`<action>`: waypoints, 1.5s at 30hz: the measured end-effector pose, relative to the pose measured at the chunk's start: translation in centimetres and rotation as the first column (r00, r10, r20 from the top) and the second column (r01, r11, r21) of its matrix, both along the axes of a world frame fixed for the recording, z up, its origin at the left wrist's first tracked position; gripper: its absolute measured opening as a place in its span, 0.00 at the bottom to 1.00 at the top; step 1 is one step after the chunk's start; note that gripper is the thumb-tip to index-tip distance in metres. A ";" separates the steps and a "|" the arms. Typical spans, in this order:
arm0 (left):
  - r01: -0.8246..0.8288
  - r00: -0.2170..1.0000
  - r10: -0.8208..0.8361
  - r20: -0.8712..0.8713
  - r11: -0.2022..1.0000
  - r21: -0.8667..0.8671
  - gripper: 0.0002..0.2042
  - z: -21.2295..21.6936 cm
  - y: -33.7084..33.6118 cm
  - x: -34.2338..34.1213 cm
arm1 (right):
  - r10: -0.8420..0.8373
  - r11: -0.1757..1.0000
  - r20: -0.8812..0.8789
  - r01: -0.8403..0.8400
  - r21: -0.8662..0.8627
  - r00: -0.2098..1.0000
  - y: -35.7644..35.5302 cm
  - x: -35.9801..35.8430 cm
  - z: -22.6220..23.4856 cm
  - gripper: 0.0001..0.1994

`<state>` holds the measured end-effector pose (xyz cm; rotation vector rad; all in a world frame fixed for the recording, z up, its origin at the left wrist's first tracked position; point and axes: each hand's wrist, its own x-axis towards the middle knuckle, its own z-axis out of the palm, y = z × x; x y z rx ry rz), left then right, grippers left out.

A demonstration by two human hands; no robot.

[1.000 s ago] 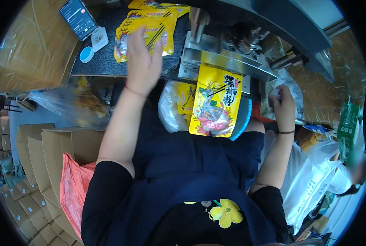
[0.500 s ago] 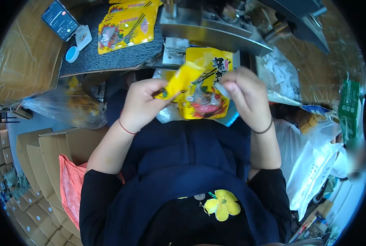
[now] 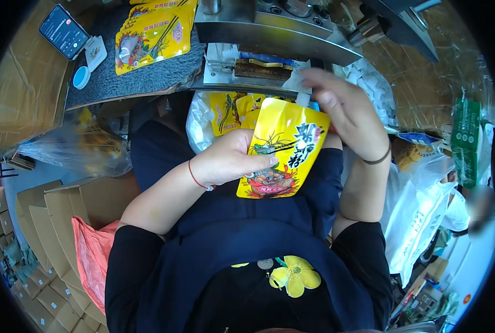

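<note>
A flat yellow printed pouch point(image 3: 283, 166) lies tilted over my lap. My left hand point(image 3: 231, 161) grips its left edge, thumb on the front and fingers behind. Just above the pouch's right corner is my right hand point(image 3: 347, 111), below the metal press point(image 3: 275, 36). Its fingertips are smeared by motion, so whether they hold anything is unclear. A small whitish piece point(image 3: 303, 99) shows beside its thumb. Behind the held pouch, more yellow pouches point(image 3: 225, 114) lie in a clear plastic bag point(image 3: 199, 119) under the press.
A stack of yellow pouches point(image 3: 156, 41) rests on a grey fuzzy mat point(image 3: 100, 80) at the left, near a phone point(image 3: 64, 32) on a stand. Small white pieces point(image 3: 372, 89) are heaped right of the press. Cardboard boxes point(image 3: 53, 222) stand lower left, white plastic bags point(image 3: 419, 205) right.
The printed pouch has come out from under the press toward my lap, now in my left hand. My right hand has moved up and right, its pinch no longer clearly visible.
</note>
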<state>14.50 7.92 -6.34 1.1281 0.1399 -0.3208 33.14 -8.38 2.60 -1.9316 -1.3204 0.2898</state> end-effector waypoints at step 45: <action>-0.144 0.989 0.144 0.025 0.990 0.005 0.14 0.5 -0.3 -0.4 | 0.031 0.991 -0.252 0.003 0.131 0.967 -0.4 -0.6 -0.7 0.14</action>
